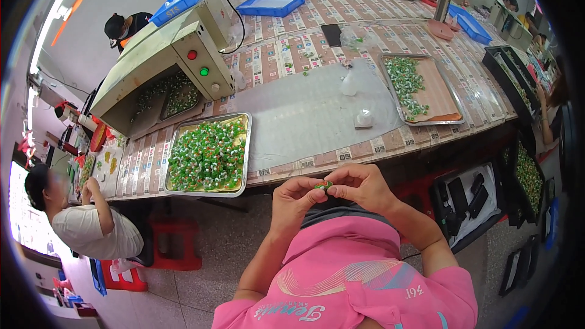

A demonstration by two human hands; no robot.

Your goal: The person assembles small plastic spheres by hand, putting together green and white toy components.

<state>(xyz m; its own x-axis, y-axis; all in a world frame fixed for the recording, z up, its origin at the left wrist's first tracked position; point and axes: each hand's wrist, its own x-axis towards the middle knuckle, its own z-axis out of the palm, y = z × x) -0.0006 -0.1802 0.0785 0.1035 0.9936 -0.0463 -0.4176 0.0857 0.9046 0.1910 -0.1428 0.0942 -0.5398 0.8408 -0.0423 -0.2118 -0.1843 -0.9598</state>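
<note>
In front of my waist, just off the table's near edge, my left hand (296,198) and my right hand (364,191) meet with fingertips pinched together. Between them is a small green piece with some red-orange on it (324,185); its exact kind is too small to tell. Both hands grip it. Left of my hands, a metal tray (246,157) at the table edge bears a heap of small green, white and red pieces (204,153). Another metal tray (440,91) lies farther right, with similar green-and-white pieces (404,82) along its left side.
A beige oven-like machine (152,55) stands at left, a tray of pieces inside. On the white sheet (292,109) are a squeeze bottle (349,83) and a small clear container (364,119). Black bins (466,201) stand right, red stools (173,244) left. Other people sit left and right.
</note>
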